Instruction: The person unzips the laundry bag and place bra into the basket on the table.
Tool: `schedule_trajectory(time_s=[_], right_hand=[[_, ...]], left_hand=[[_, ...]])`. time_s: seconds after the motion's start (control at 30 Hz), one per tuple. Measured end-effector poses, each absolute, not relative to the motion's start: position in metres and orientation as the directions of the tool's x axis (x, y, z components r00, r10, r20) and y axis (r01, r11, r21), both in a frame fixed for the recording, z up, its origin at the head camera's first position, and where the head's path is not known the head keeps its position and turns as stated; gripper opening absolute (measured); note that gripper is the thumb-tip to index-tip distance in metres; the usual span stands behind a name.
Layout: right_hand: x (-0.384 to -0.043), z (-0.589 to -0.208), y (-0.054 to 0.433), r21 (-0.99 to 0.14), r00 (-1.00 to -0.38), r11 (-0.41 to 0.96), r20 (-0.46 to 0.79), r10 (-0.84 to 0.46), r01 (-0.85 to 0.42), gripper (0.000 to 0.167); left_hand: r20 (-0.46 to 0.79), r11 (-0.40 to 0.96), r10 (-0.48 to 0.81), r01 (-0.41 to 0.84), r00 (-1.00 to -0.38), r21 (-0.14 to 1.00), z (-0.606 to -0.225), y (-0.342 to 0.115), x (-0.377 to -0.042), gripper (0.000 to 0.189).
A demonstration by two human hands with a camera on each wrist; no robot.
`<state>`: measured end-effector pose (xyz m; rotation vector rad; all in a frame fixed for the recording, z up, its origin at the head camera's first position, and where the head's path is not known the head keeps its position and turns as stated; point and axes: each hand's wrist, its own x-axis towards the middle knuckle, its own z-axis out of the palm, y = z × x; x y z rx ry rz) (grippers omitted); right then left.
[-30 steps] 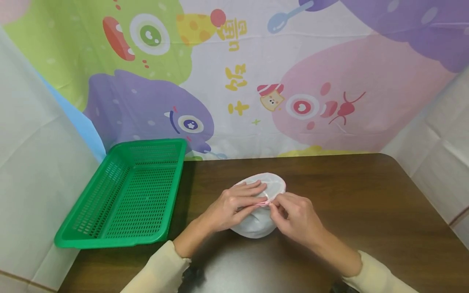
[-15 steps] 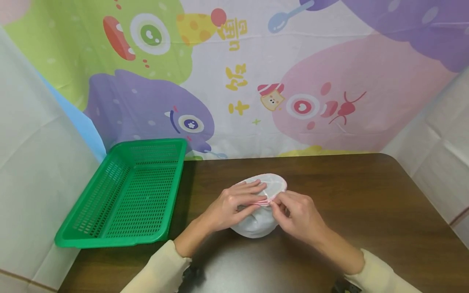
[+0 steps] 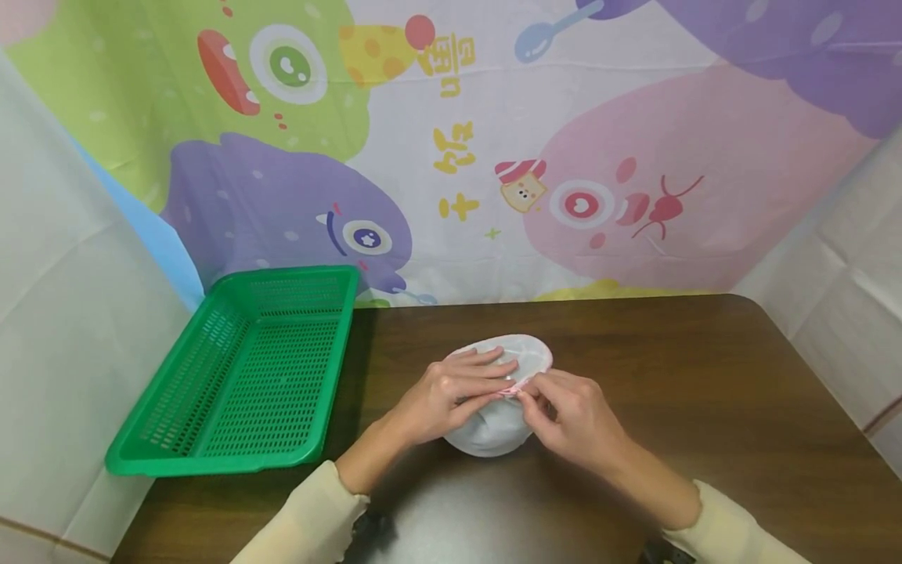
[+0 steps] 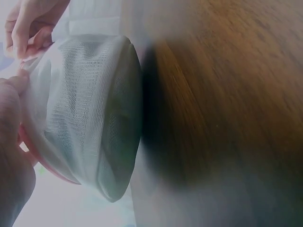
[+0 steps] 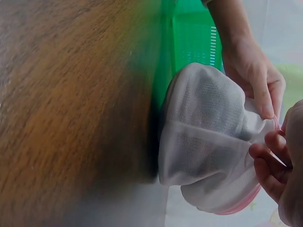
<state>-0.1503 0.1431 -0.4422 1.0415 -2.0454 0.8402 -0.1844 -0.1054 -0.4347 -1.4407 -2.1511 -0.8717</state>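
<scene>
Brown wood table (image 3: pixel 669 407) below, green basket (image 3: pixel 344 356) at left, and, to the right of it, a white mesh bag (image 3: pixel 489 435), held between thumb and straight fingers of the left hand (image 3: pixel 451 394) and pinched by the right hand (image 3: pixel 576 413) along its pink edging (image 3: pixel 509 390).

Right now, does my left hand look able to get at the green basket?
Probably yes: nothing visible stands between your left hand and the green basket to its left, though the hand would likely have to let go of the white mesh bag first.
</scene>
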Motion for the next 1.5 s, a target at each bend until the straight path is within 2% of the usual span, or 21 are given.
schedule_trajectory(time_s=[0.23, 0.57, 0.77, 1.03, 1.2, 1.37, 1.5], right_hand=[[-0.15, -0.442, 0.148, -0.245, -0.474, 0.503, 0.786, -0.397, -0.829, 0.019], [-0.151, -0.442, 0.147, -0.236, -0.453, 0.488, 0.799, -0.394, -0.84, 0.019], [-0.152, -0.443, 0.149, -0.244, -0.477, 0.52, 0.793, -0.378, -0.818, 0.02], [-0.152, -0.442, 0.15, -0.255, -0.504, 0.543, 0.777, -0.377, -0.8, 0.02], [-0.151, -0.443, 0.153, -0.278, -0.543, 0.564, 0.75, -0.379, -0.778, 0.02], [-0.148, -0.44, 0.154, -0.32, -0.602, 0.601, 0.716, -0.353, -0.732, 0.021], [-0.145, -0.437, 0.152, -0.367, -0.681, 0.664, 0.668, -0.3, -0.652, 0.031]], left_hand=[[0.637, 0.289, 0.657, 0.915, -0.403, 0.282, -0.436, -0.112, -0.184, 0.034], [0.643, 0.3, 0.649, 0.914, -0.405, 0.273, -0.435, -0.111, -0.183, 0.031], [0.656, 0.292, 0.647, 0.921, -0.389, 0.258, -0.435, -0.112, -0.181, 0.033], [0.675, 0.314, 0.608, 0.908, -0.417, 0.277, -0.438, -0.115, -0.183, 0.029], [0.645, 0.391, 0.562, 0.854, -0.517, 0.343, -0.44, -0.122, -0.18, 0.034], [0.549, 0.501, 0.464, 0.718, -0.695, 0.484, -0.439, -0.126, -0.177, 0.036], [0.471, 0.605, 0.352, 0.581, -0.809, 0.545, -0.44, -0.127, -0.176, 0.037]])
